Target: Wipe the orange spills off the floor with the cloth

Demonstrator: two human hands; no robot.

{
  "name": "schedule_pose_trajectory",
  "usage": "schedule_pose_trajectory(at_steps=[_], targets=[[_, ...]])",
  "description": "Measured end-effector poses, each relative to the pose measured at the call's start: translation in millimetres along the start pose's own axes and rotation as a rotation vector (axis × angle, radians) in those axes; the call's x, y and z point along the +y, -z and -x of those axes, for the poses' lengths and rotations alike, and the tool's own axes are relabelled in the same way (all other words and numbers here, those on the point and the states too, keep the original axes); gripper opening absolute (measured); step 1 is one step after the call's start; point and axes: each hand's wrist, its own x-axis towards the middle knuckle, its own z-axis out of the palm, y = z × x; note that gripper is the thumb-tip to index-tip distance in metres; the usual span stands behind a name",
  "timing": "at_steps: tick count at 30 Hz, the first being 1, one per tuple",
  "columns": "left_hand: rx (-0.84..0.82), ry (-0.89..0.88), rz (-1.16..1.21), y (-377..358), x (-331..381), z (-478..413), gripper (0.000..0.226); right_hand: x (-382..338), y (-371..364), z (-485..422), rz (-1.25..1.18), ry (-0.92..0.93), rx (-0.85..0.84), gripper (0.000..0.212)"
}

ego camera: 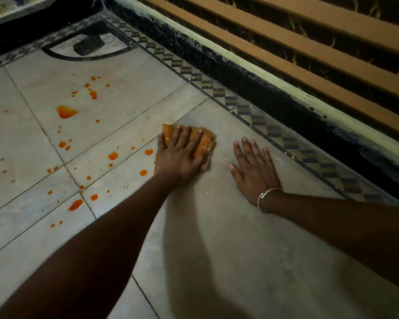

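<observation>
While our left hand (180,155) presses flat, fingers straight, on the folded orange-brown cloth (208,139), our right hand (253,168) lies open on the pale stone-tiled floor (217,249), likely bracing us. Orange liquid spills (66,111) scatter leftward across open tiles, the nearest just beside the cloth; the dark checkered border strip (263,126) hems our right.

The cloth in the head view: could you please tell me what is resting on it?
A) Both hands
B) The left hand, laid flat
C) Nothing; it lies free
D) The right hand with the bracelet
B: the left hand lies flat on the cloth, while the right hand, wearing the bracelet, rests on the bare floor beside it.
</observation>
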Motion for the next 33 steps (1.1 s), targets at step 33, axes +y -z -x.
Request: schedule_pose_trajectory(at_steps=[33], targets=[[0.081, 0.462, 0.144, -19, 20, 129, 0.1, -5, 4, 4, 0.021, -0.014, -0.001, 0.066]])
